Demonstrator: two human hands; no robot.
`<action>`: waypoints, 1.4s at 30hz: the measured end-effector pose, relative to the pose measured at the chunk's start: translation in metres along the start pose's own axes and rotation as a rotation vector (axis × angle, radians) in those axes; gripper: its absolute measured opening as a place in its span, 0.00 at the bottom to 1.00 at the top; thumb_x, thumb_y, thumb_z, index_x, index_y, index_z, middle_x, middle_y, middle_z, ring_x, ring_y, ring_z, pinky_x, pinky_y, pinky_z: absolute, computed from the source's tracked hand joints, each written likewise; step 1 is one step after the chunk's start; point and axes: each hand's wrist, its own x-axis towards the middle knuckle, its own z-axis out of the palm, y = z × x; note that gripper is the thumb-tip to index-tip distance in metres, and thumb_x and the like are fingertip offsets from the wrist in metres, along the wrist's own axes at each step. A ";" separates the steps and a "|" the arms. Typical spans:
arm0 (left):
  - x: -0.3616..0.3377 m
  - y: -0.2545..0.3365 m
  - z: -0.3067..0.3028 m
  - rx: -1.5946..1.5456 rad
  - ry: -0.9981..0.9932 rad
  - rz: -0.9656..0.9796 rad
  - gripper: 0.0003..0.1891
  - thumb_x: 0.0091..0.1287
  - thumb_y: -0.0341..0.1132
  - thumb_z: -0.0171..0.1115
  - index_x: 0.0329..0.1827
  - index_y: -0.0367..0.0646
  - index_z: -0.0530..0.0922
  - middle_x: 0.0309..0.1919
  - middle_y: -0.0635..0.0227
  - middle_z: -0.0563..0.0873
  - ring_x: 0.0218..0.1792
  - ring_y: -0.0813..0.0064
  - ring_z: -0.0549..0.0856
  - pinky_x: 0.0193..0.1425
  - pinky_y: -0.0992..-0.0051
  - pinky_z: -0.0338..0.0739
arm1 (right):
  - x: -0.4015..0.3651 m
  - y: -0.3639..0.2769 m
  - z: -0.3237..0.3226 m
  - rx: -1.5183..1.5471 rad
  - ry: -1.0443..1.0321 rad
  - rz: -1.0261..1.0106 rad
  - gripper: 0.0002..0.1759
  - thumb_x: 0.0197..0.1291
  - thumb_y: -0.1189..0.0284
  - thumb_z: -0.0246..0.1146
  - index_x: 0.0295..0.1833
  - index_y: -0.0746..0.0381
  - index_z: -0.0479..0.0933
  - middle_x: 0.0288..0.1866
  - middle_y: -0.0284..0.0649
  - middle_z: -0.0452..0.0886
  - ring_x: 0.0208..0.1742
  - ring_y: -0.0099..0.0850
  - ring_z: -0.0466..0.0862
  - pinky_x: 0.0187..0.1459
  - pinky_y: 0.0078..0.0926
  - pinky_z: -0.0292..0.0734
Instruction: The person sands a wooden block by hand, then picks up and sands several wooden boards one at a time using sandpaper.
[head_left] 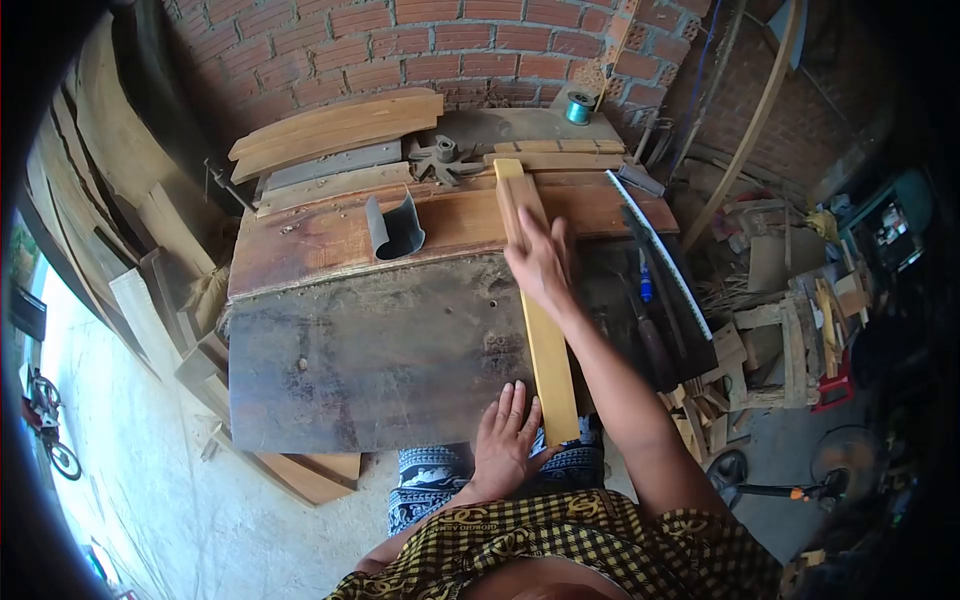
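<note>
A long, narrow strip of yellow wood (552,365) lies across the dark workbench (370,370), from its back part to its front edge. Near the strip's far end, my right hand (543,262) is on a small brown wooden block (518,205); the hand is slightly blurred, and its fingers lie along the block. My left hand (505,440) rests flat at the bench's front edge, its fingers spread, beside the near end of the strip. Its thumb reaches toward the strip's near end.
A curved grey metal piece (396,228) stands left of the strip. Behind lie stacked boards (335,130), a metal star-shaped part (445,158) and a teal spool (579,108). On the right are a white-edged saw blade (660,255) and a blue-handled tool (646,282).
</note>
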 end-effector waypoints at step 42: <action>-0.005 -0.002 0.000 -0.042 0.033 -0.009 0.41 0.61 0.56 0.69 0.73 0.39 0.71 0.77 0.45 0.62 0.80 0.52 0.59 0.80 0.54 0.54 | -0.170 0.000 -0.097 -0.027 -0.175 -0.084 0.37 0.56 0.65 0.65 0.74 0.53 0.69 0.45 0.55 0.70 0.46 0.53 0.77 0.47 0.50 0.75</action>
